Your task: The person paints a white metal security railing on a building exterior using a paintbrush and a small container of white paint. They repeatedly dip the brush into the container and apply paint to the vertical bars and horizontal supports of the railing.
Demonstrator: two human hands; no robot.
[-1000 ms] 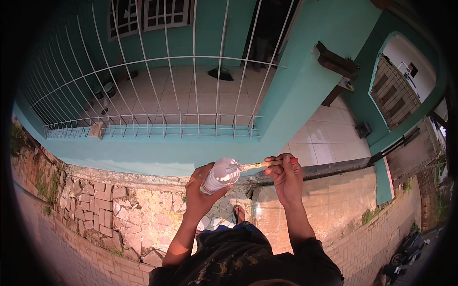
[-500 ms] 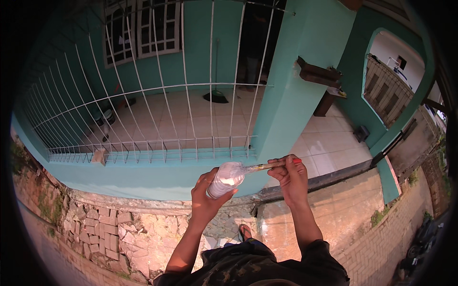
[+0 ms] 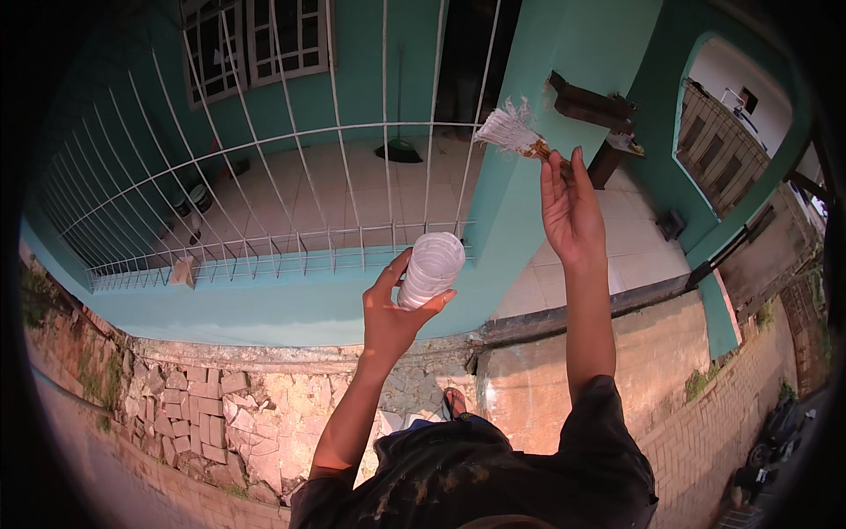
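Observation:
My left hand is wrapped round a ribbed plastic cup, white inside and out, its open top tilted toward me. It is held in front of the low teal wall below the white metal bars. Higher up and to the right, my right hand grips the handle of a paintbrush between thumb and fingers. White, frayed bristles point up and left, in front of the teal pillar; whether they touch it I cannot tell. Most of the handle is hidden by my fingers.
White metal bars stand on the low teal wall. Behind them are a broom and a tiled floor. A dark wooden ledge juts from the pillar. Broken paving lies below left; a motorbike stands at lower right.
The brush has come out of the cup and risen up and right with my right hand, its bristles now spread. My left hand and the cup have moved slightly up.

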